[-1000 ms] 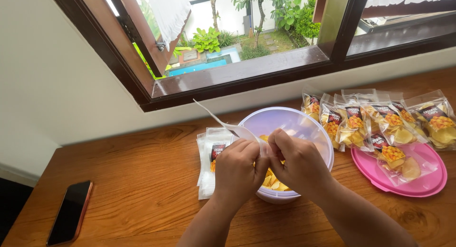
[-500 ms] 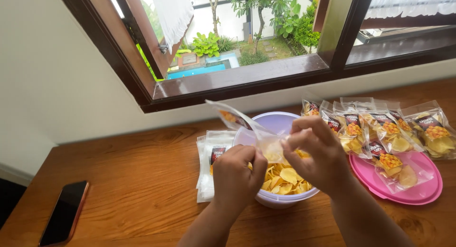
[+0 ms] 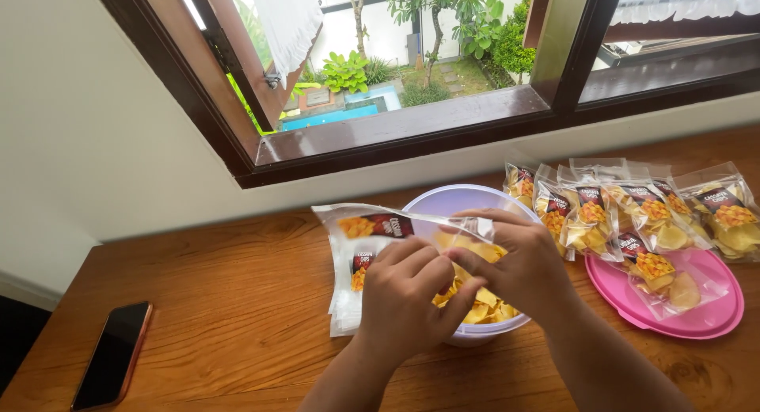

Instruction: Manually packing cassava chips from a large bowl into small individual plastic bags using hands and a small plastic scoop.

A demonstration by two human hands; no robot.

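Since half a second ago, the clear plastic pouch with a dark label (image 3: 380, 226) has swung from tilted upward to lying nearly level over the pale lilac plastic bowl of yellow chips (image 3: 475, 301), and both hands have closed together again.

From the head view, about 7 filled packets (image 3: 633, 210) lie by the pink round lid (image 3: 697, 317); a stack of empty pouches (image 3: 348, 289) remains, so I judge plenty is left. The left hand (image 3: 404, 297) pinches the pouch mouth, knuckles up; the right hand (image 3: 518, 265) grips its opposite edge, fingers curled.
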